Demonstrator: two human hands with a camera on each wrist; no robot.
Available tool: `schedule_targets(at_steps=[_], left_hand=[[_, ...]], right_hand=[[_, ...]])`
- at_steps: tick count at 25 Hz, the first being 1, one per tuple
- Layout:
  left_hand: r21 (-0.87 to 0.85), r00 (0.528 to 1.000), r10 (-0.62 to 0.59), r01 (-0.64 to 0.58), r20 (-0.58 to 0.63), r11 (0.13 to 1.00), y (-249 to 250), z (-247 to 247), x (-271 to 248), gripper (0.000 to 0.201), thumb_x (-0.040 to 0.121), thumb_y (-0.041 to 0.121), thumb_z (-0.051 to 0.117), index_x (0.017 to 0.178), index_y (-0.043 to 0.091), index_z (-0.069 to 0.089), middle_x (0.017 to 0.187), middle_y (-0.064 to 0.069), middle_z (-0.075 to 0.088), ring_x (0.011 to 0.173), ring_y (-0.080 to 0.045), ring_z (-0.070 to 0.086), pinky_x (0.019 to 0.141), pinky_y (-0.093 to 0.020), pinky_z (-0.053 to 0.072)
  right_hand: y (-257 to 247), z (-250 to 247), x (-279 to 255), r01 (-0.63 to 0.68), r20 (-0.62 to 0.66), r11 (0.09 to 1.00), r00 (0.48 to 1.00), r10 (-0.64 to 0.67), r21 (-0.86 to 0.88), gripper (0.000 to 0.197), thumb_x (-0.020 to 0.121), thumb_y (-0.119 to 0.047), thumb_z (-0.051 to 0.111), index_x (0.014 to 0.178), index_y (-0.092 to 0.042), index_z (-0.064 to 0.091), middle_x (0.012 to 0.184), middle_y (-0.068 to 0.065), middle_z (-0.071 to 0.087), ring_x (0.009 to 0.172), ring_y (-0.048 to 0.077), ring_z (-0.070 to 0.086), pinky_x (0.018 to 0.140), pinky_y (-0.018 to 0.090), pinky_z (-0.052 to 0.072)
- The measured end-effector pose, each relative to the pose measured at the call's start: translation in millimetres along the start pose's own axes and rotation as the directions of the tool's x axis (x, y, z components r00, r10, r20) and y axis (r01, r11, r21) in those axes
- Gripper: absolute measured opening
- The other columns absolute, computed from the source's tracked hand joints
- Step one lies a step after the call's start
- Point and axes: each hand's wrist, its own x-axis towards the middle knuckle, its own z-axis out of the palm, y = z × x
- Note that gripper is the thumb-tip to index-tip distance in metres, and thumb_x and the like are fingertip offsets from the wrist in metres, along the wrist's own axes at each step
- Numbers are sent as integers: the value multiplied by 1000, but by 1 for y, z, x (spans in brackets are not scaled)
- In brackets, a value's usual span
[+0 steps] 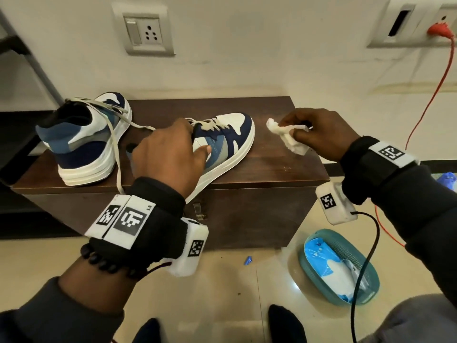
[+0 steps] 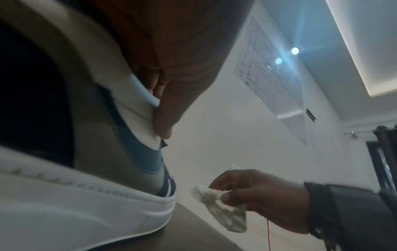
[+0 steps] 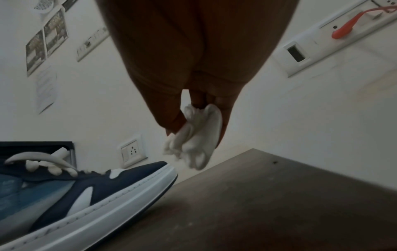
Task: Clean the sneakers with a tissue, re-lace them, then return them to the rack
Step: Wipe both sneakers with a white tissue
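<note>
Two blue, navy and white sneakers stand on a dark wooden box (image 1: 277,167). My left hand (image 1: 170,147) grips the collar of the nearer sneaker (image 1: 230,137) (image 2: 90,195) (image 3: 71,195), thumb on its side, fingers inside the opening. The other sneaker (image 1: 84,142) stands at the left, heel towards me, its loose laces (image 1: 116,149) trailing over the box edge. My right hand (image 1: 319,132) (image 2: 262,195) hovers right of the nearer sneaker's toe and pinches a crumpled white tissue (image 1: 286,137) (image 2: 221,210) (image 3: 195,137) above the box top.
A teal basket (image 1: 338,266) with a blue-and-white tissue pack sits on the floor at the right. An orange cable (image 1: 430,95) hangs from a wall socket. A dark rack frame (image 1: 37,63) stands at the far left. My feet are below, near the box.
</note>
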Motion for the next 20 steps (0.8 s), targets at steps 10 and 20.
schedule_targets(at_steps=[10, 20], left_hand=[[-121, 977, -211, 207, -15, 971, -33, -16, 15, 60, 92, 61, 34, 104, 7, 57, 111, -20, 58, 107, -37, 51, 90, -44, 40], [-499, 947, -276, 322, 166, 804, -33, 7, 17, 22, 91, 39, 58, 97, 18, 54, 106, -6, 58, 100, -21, 57, 87, -34, 47]], right_hand=[[-53, 6, -8, 120, -217, 947, 975, -55, 298, 28, 88, -11, 53, 105, -28, 66, 99, -17, 67, 92, -2, 59, 76, 11, 43], [-78, 22, -12, 142, -313, 935, 949, -35, 326, 20, 90, -17, 54, 100, -32, 62, 95, -16, 65, 86, -5, 58, 68, 2, 39]])
